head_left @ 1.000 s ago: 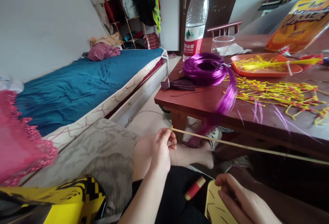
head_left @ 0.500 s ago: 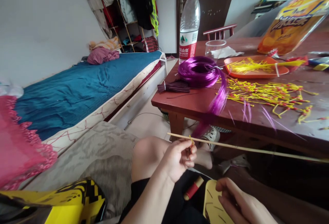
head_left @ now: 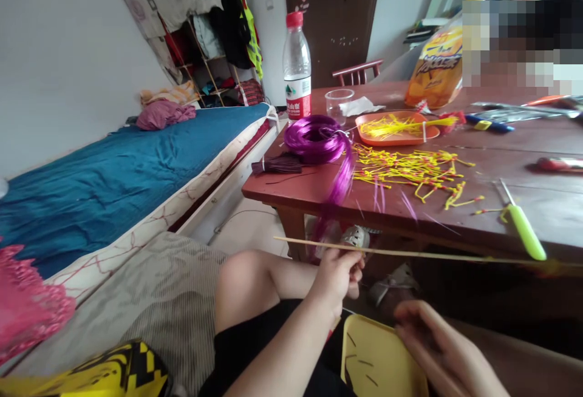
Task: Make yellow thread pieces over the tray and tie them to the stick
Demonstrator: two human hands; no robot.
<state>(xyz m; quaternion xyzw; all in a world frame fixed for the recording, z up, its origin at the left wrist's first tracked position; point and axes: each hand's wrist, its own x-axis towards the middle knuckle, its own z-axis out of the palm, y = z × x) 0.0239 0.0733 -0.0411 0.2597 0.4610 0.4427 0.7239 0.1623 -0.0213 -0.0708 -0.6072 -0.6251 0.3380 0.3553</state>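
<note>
A thin pale stick (head_left: 410,255) runs nearly level from above my knee to the right edge. My left hand (head_left: 337,275) is closed on it near its left end, thumb and fingers pinched together. On my lap lies a yellow tray (head_left: 385,363) with several short dark strips in it. Curled at the tray's right side is my right hand (head_left: 449,345), slightly blurred; anything between its fingers is hidden. On the table, beyond the stick, is a spread of short yellow pieces with red bindings (head_left: 410,169), beside a coil of shiny purple strands (head_left: 316,139).
The red-brown table (head_left: 310,193) also carries a water bottle (head_left: 297,75), a clear cup (head_left: 337,105), an orange dish (head_left: 392,140) of yellow strands, a dark bundle (head_left: 282,165) and a green-handled hook tool (head_left: 526,232). A blue-covered bed (head_left: 136,160) stands left.
The view has turned right, bringing the green-handled tool into sight. My left forearm now covers most of the red spool on my lap. Both hands keep much the same poses.
</note>
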